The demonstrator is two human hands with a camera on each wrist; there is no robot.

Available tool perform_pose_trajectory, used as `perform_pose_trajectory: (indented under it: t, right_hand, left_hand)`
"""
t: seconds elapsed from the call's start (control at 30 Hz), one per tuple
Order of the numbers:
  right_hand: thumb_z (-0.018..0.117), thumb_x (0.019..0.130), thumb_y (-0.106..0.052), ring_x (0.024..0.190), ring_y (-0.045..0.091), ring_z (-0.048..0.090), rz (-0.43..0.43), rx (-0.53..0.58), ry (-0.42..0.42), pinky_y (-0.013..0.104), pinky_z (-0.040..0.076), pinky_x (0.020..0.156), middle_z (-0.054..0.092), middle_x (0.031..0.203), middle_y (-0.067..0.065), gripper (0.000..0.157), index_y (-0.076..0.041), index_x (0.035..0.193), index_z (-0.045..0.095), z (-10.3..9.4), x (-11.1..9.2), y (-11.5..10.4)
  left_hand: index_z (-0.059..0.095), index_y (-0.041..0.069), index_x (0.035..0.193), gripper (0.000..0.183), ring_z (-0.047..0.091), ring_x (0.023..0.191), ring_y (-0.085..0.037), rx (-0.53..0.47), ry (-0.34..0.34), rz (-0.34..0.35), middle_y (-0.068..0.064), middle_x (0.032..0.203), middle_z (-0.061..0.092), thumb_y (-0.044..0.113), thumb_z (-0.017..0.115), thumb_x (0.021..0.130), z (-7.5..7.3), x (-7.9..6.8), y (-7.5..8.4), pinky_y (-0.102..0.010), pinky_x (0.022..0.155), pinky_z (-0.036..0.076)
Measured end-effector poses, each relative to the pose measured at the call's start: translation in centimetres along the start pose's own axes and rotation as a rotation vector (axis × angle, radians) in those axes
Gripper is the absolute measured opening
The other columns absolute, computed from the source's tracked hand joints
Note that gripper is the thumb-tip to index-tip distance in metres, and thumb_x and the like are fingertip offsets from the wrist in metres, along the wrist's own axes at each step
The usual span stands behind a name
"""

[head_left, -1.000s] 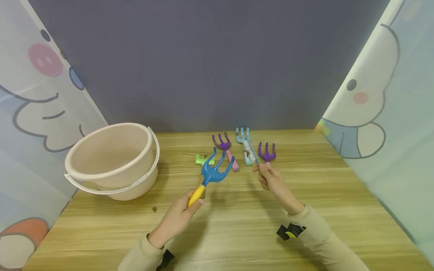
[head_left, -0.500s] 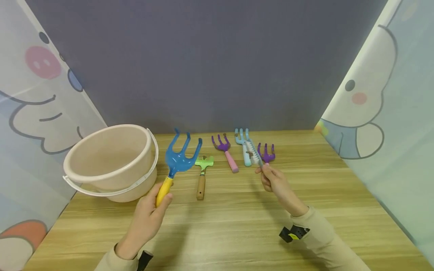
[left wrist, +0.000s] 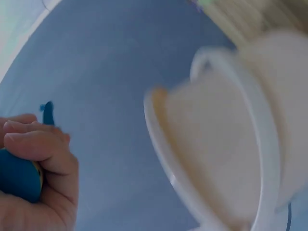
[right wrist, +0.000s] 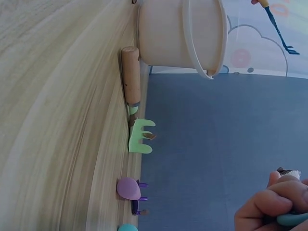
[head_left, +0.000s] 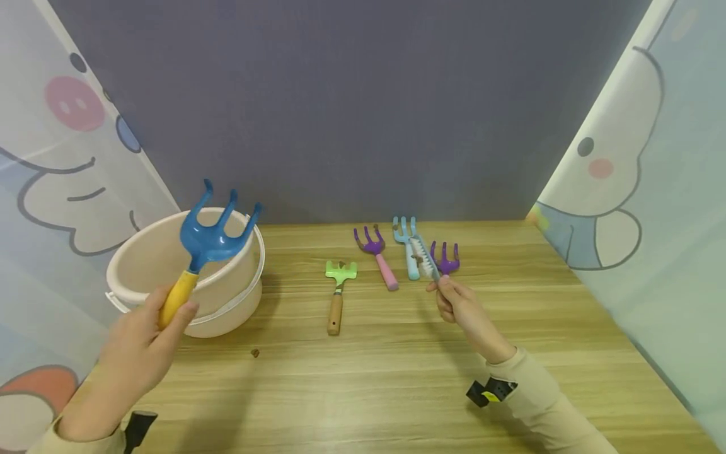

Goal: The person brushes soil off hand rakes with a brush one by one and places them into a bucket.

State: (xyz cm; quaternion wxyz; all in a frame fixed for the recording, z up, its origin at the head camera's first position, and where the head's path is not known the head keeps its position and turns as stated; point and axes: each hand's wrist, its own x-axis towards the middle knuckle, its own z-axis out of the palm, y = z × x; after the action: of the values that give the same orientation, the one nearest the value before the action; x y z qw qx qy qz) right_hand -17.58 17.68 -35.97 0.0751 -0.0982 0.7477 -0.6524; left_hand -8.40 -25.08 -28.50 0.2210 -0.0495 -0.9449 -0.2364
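Observation:
My left hand (head_left: 138,347) grips the yellow handle of a blue three-pronged hand rake (head_left: 212,243), prongs up, which overlaps the white bucket (head_left: 227,315) in the head view. In the left wrist view the fingers (left wrist: 43,149) curl round the handle, with the bucket's rim to the right. My right hand (head_left: 467,315) holds a brush (head_left: 425,260) with white bristles and brown dirt on them. The brush is over the table beside a light blue hand rake (head_left: 412,258) and a purple rake (head_left: 447,260), whose handle is mostly hidden by that hand.
A green rake (head_left: 336,309) with a wooden handle and a purple rake with a pink handle (head_left: 387,272) lie on the wooden table (head_left: 351,391). Bits of brown dirt cling to them. A brown crumb (head_left: 255,353) lies near the bucket. A dark panel (head_left: 351,113) stands behind.
My left hand has carried the blue rake leftward from over the green rake to the bucket, raising it. The green rake is now uncovered. My right hand with the brush has barely moved.

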Motion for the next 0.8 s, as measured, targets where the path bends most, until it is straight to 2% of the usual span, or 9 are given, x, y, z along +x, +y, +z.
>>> perform_pose_trajectory:
  t: [0.07, 0.2, 0.33, 0.43, 0.53, 0.8]
  right_hand:
    - [0.027, 0.102, -0.030, 0.048, 0.005, 0.027, 0.006, 0.002, 0.002, 0.023, 0.024, 0.047, 0.029, 0.060, -0.004, 0.035, -0.003, 0.100, 0.049, 0.0, 0.0, 0.0]
    - [0.028, 0.101, -0.034, 0.048, 0.005, 0.027, 0.023, 0.001, 0.002, 0.020, 0.026, 0.048, 0.030, 0.061, -0.004, 0.037, -0.003, 0.101, 0.049, 0.0, 0.0, 0.2]
    - [0.028, 0.101, -0.034, 0.048, 0.005, 0.028, 0.034, 0.009, -0.004, 0.022, 0.026, 0.048, 0.030, 0.061, -0.005, 0.038, -0.002, 0.101, 0.049, 0.1, 0.0, 0.5]
    - [0.028, 0.101, -0.036, 0.047, 0.005, 0.029, 0.032, 0.011, -0.004, 0.022, 0.026, 0.048, 0.031, 0.059, -0.005, 0.041, -0.002, 0.101, 0.049, 0.1, -0.1, 0.9]
    - [0.028, 0.100, -0.038, 0.047, 0.005, 0.030, 0.034, 0.013, 0.001, 0.020, 0.027, 0.047, 0.032, 0.059, -0.006, 0.042, -0.002, 0.099, 0.050, 0.2, -0.3, 1.1]
    - [0.025, 0.101, -0.036, 0.048, 0.006, 0.030, 0.067, -0.002, 0.001, 0.021, 0.028, 0.049, 0.032, 0.060, -0.005, 0.044, 0.001, 0.103, 0.049, 0.1, -0.5, 1.2]
  left_hand:
    - [0.047, 0.003, 0.104, 0.023, 0.033, 0.045, -0.006, 0.040, -0.063, -0.030, -0.003, 0.058, 0.040, 0.024, 0.046, 0.096, -1.3, 0.6, -1.1, -0.024, 0.040, 0.026]
    - [0.040, -0.003, 0.121, 0.040, 0.034, 0.046, -0.011, 0.101, -0.201, -0.112, -0.006, 0.062, 0.040, 0.031, 0.038, 0.098, -3.3, 1.4, -3.7, -0.026, 0.039, 0.027]
    - [0.029, -0.012, 0.130, 0.056, 0.037, 0.049, -0.016, 0.194, -0.260, -0.167, -0.007, 0.065, 0.042, 0.034, 0.033, 0.099, -4.6, 1.9, -5.9, -0.028, 0.041, 0.028]
    - [0.028, -0.016, 0.129, 0.059, 0.039, 0.049, -0.019, 0.272, -0.258, -0.174, -0.007, 0.063, 0.044, 0.035, 0.032, 0.099, -5.1, 2.3, -7.0, -0.029, 0.042, 0.029]
    - [0.030, -0.015, 0.127, 0.059, 0.040, 0.050, -0.020, 0.311, -0.287, -0.163, -0.006, 0.063, 0.043, 0.036, 0.033, 0.099, -5.4, 2.8, -7.9, -0.030, 0.043, 0.029]
    - [0.040, -0.015, 0.115, 0.055, 0.041, 0.054, -0.018, 0.378, -0.497, -0.118, -0.004, 0.066, 0.046, 0.037, 0.034, 0.098, -5.9, 5.0, -9.8, -0.030, 0.044, 0.031]
